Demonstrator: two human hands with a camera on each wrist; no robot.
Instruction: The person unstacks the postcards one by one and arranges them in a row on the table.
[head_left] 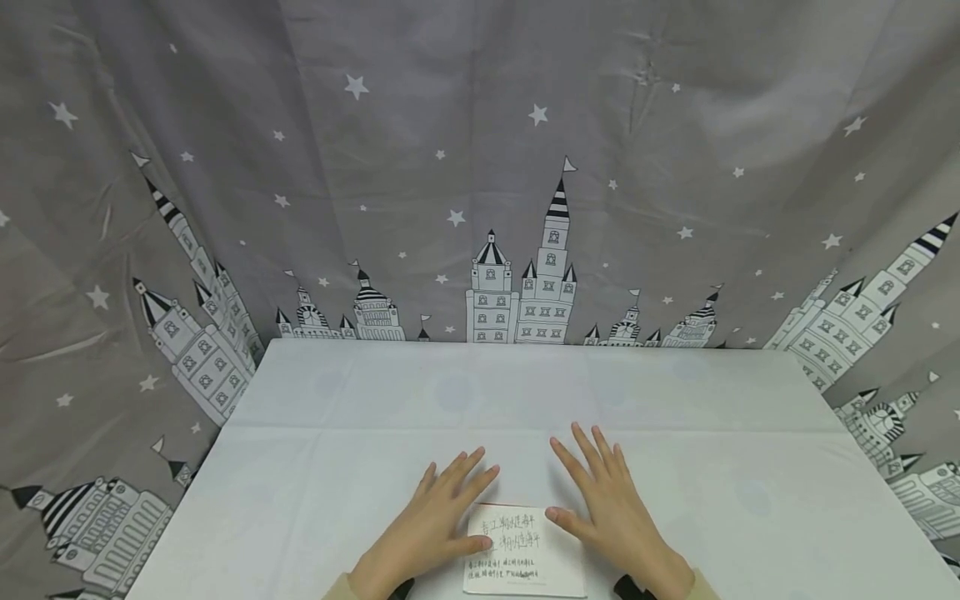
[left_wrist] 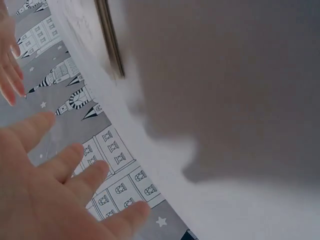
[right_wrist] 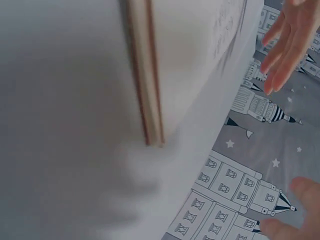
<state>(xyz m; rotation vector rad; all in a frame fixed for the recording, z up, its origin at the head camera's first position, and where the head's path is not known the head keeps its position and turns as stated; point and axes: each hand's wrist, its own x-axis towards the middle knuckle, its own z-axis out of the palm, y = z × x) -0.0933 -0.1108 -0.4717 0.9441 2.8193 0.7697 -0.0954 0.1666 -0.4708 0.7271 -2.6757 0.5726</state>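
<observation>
A notebook [head_left: 536, 554] with handwritten lines on its pale page lies flat near the table's front edge in the head view. Its thick side edge [right_wrist: 145, 85] shows reddish-brown cover borders in the right wrist view. My left hand [head_left: 433, 521] is over the notebook's left side, fingers spread and pointing forward, its thumb in front of the page. On the other side, my right hand [head_left: 615, 508] is spread likewise, thumb tip by the upper right corner. Neither hand holds anything. In the left wrist view the left fingers [left_wrist: 92, 182] appear apart from the table, casting shadows there.
A white cloth with fold creases covers the table [head_left: 360, 392]. Behind and beside it hangs a grey curtain [head_left: 420, 100] printed with stars and castles. Dark bands [head_left: 628, 587] show at both wrists, below light sleeves [head_left: 701, 587].
</observation>
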